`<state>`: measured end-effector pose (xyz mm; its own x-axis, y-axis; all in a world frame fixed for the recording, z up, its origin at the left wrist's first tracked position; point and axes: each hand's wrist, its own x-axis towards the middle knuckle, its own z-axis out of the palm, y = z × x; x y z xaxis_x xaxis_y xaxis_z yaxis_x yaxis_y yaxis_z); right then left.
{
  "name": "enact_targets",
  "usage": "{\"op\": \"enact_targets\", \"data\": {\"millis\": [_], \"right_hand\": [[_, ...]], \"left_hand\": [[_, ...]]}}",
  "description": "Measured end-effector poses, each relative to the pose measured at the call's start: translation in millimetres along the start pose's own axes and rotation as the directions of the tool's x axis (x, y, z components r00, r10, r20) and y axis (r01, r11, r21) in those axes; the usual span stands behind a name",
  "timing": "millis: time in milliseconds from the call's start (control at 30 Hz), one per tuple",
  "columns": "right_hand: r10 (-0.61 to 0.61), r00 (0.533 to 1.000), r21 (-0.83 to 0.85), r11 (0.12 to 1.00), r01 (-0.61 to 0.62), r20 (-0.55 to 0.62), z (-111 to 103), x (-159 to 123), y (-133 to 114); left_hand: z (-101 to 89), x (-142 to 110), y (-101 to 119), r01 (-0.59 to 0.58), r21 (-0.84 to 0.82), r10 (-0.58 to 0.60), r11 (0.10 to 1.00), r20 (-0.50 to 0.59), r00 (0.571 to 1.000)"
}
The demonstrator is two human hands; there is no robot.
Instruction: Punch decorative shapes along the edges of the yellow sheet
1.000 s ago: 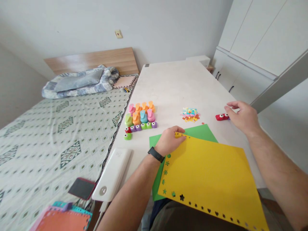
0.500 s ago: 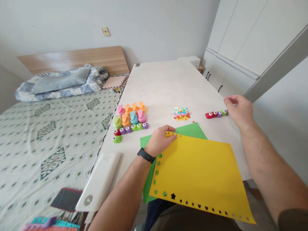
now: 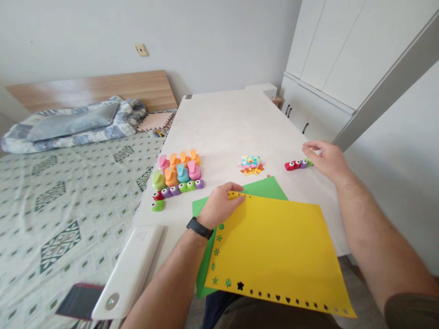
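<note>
My left hand point(image 3: 222, 203), with a black band on its wrist, pinches the upper left edge of a yellow sheet of paper point(image 3: 274, 246), thumb on top. Small punched shapes run along the sheet's left and bottom edges, and a few holes show at the top edge. Beneath it lies a green sheet of paper point(image 3: 267, 187). My right hand point(image 3: 324, 157) hovers at the right end of a row of small craft punches point(image 3: 297, 164), hiding that end. Its fingers curl closed toward the thumb; anything between them is hidden.
Larger craft punches point(image 3: 176, 171) and a row of small ones point(image 3: 178, 188) stand at the left of the white table point(image 3: 219, 123). Colourful paper cutouts point(image 3: 252, 164) lie mid-table. A long white device point(image 3: 133, 265) lies at the left edge, beside the bed point(image 3: 85, 192).
The view has turned slightly right. My right hand has moved a little left over the row of punches, covering more of its end. My left hand keeps its hold on the yellow paper.
</note>
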<state>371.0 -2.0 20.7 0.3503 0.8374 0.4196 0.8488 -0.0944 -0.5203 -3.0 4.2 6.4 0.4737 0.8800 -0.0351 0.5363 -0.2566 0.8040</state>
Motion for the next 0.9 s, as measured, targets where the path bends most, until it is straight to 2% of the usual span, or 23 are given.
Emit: {"op": "enact_targets", "data": {"millis": [67,133,233,367,500,600,700,800,900], "right_hand": [[-0.138,0.983,-0.039,0.989,0.144,0.124,4,-1,1],[-0.243,0.949,-0.097,0.959,0.266,0.199,11,-1,5],[-0.278,0.93,-0.183,0.928,0.325,0.241,22,-3,12],[-0.269,0.93,-0.225,0.918,0.327,0.252,29,-5,16],[-0.294,0.92,-0.174,0.923,0.344,0.26,28,-6,7],[-0.314,0.922,-0.049,0.942,0.333,0.225,25,-10,-9],[-0.293,0.936,0.128,0.954,0.271,0.197,23,-17,-30],[-0.215,0.945,0.252,0.956,0.151,0.248,22,-27,-47],[-0.195,0.929,0.341,0.937,0.081,0.315,23,-33,-57]], "left_hand": [[0.1,0,-1,0.0,0.005,0.0,1.0,0.001,1.0],[0.2,0,-2,0.009,0.004,-0.009,1.0,0.009,1.0],[0.1,0,-2,0.02,-0.002,-0.019,1.0,0.019,1.0],[-0.2,0,0,0.014,-0.003,-0.014,1.0,0.012,1.0],[-0.5,-1,2,0.006,0.005,-0.006,1.0,-0.003,1.0],[-0.3,-1,3,0.001,0.0,-0.001,1.0,-0.006,1.0],[-0.8,-1,3,-0.016,-0.004,0.016,1.0,-0.014,1.0],[-2.1,-1,5,-0.009,-0.013,0.009,1.0,-0.026,1.0],[-3.4,-2,8,-0.001,-0.016,0.0,1.0,-0.027,1.0]]}}
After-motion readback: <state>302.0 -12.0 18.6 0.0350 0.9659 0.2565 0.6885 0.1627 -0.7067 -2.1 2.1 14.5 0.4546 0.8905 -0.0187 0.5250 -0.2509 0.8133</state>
